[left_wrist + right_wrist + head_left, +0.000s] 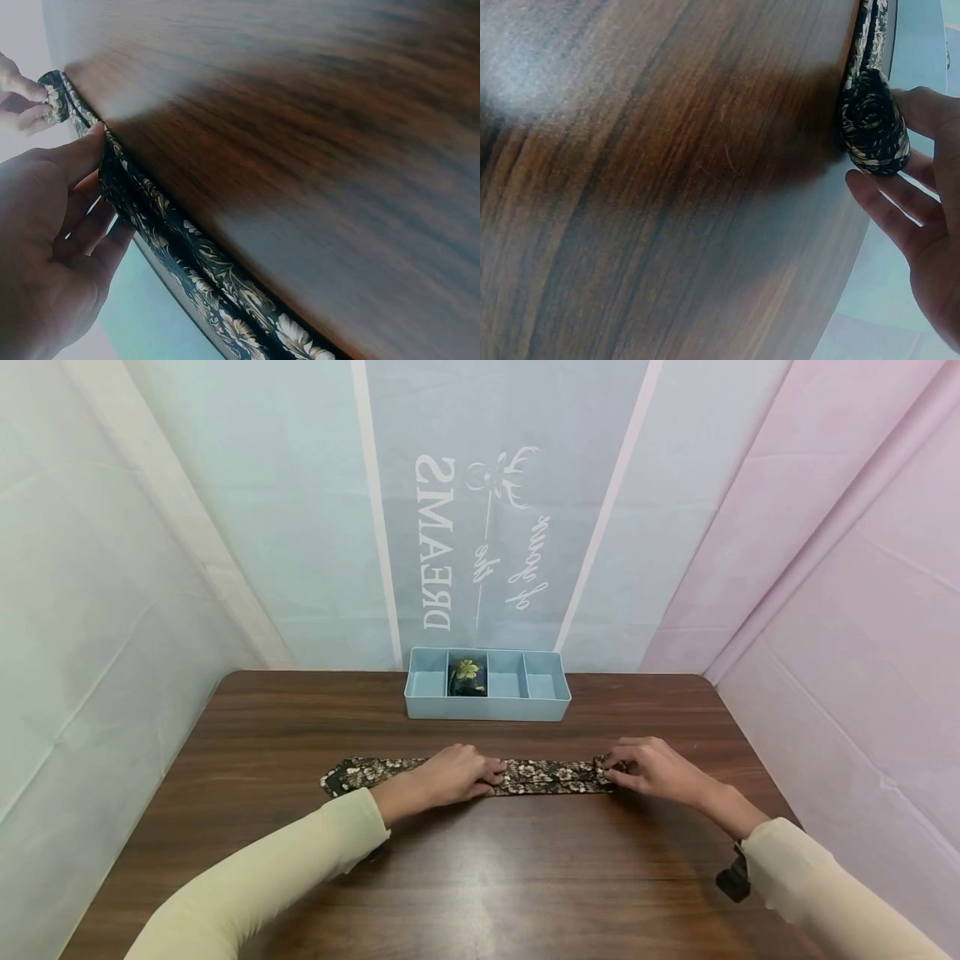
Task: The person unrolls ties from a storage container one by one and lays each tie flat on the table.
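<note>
A dark necktie (551,775) with pale flowers lies lengthwise across the brown table, its pointed end at the left. The right end is wound into a roll (874,120), seen end-on in the right wrist view. My right hand (654,768) grips this roll between thumb and fingers. Midway along the flat part, my left hand (453,774) holds the necktie, with the thumb at one edge and the fingers at the other in the left wrist view. Part of the cloth is hidden under the left hand.
Behind the necktie, a light blue divided box (487,708) stands near the table's back edge. A dark rolled item with a yellow-green flower (467,677) sits in its second compartment from the left. Pale printed cloth (487,410) hangs behind the table (480,877).
</note>
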The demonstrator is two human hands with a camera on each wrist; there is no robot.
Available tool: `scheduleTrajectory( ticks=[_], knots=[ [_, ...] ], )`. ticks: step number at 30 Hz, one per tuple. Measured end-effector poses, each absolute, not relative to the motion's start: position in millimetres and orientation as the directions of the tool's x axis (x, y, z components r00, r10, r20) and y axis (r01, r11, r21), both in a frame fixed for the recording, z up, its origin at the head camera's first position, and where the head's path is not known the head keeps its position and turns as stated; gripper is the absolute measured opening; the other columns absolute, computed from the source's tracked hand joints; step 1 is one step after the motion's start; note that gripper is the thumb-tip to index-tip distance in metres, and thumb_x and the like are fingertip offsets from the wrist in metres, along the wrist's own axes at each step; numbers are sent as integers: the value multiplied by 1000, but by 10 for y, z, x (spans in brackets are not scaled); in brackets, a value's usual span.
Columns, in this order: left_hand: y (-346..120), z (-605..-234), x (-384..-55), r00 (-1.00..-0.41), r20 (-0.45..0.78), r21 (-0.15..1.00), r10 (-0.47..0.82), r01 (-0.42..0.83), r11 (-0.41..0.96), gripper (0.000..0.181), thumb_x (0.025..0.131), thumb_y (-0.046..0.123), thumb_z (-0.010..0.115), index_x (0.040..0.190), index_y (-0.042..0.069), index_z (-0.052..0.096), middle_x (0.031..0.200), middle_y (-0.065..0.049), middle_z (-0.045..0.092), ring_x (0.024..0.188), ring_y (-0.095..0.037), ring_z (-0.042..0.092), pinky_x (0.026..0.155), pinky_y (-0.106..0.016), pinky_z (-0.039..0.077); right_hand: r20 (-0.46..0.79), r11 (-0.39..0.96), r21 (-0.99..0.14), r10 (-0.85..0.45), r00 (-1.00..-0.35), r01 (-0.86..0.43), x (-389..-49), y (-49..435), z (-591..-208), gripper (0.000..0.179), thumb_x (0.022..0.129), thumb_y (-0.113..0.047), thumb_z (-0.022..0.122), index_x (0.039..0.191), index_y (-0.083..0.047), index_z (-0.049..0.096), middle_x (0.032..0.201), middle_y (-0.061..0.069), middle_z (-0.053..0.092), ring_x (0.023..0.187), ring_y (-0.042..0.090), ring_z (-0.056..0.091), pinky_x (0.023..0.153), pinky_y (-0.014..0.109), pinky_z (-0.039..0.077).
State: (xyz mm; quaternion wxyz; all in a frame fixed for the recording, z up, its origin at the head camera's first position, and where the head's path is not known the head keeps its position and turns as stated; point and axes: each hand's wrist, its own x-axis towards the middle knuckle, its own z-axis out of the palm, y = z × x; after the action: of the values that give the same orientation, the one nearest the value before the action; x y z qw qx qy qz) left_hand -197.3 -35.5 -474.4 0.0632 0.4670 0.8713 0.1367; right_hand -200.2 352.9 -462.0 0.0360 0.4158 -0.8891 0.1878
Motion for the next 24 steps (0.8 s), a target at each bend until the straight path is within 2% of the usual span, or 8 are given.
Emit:
scheduleTrajectory(
  ticks=[3,4,10,12,14,17,21,24],
  knots=[
    [-406,-4744,-1967,-558,35,303,829,797,523,26,99,23,77,123,11,79,143,-7,66,122,-27,71,98,-38,60,236,581,-313,-718,-654,-751,-1998,3527,-4635,15,88,-3,84,99,-11,78,96,-1,75,73,4,66,58,23,55],
    [-421,-4741,-1964,-558,37,304,829,796,523,26,99,23,77,122,11,80,142,-7,66,121,-27,71,98,-38,61,232,580,-326,-716,-658,-746,-1998,3526,-4637,16,88,-2,84,100,-11,77,96,-1,75,70,-1,61,55,20,50],
    [-479,-4736,-1961,-556,44,310,830,797,518,25,99,21,77,121,10,80,142,-7,67,123,-28,70,97,-39,61,232,563,-332,-730,-644,-757,-2007,3544,-4655,27,85,5,81,110,-6,78,103,6,78,60,0,48,55,18,43],
    [-493,-4734,-1951,-560,43,317,828,793,520,24,99,21,77,121,10,80,142,-8,67,123,-28,70,98,-40,61,228,556,-329,-738,-636,-763,-2009,3560,-4663,30,85,6,80,113,-5,79,106,7,78,61,2,50,56,18,43],
    [-505,-4732,-1940,-563,48,326,825,790,520,24,99,20,78,120,9,80,142,-8,67,122,-28,71,98,-39,61,230,555,-323,-739,-633,-766,-2007,3576,-4671,32,84,7,79,113,-6,80,107,8,79,68,7,62,57,20,45],
    [-517,-4738,-1935,-569,53,339,821,783,521,24,98,20,78,120,9,80,142,-9,67,120,-29,72,96,-38,61,240,556,-327,-733,-636,-764,-2009,3614,-4686,33,83,9,78,112,-7,80,109,8,79,80,11,69,59,23,48],
    [-517,-4737,-1949,-576,45,335,816,778,531,24,99,20,78,121,10,80,142,-7,66,119,-29,72,95,-37,62,237,567,-351,-716,-657,-745,-2023,3665,-4707,37,83,10,78,114,-9,79,112,7,78,82,7,68,60,27,51],
    [-502,-4727,-1954,-587,33,328,809,771,546,27,98,21,78,123,9,79,138,-4,69,117,-28,73,94,-38,62,227,572,-360,-712,-664,-737,-2035,3682,-4712,38,84,10,78,115,-10,79,113,6,78,86,9,71,62,32,56]
  ],
)
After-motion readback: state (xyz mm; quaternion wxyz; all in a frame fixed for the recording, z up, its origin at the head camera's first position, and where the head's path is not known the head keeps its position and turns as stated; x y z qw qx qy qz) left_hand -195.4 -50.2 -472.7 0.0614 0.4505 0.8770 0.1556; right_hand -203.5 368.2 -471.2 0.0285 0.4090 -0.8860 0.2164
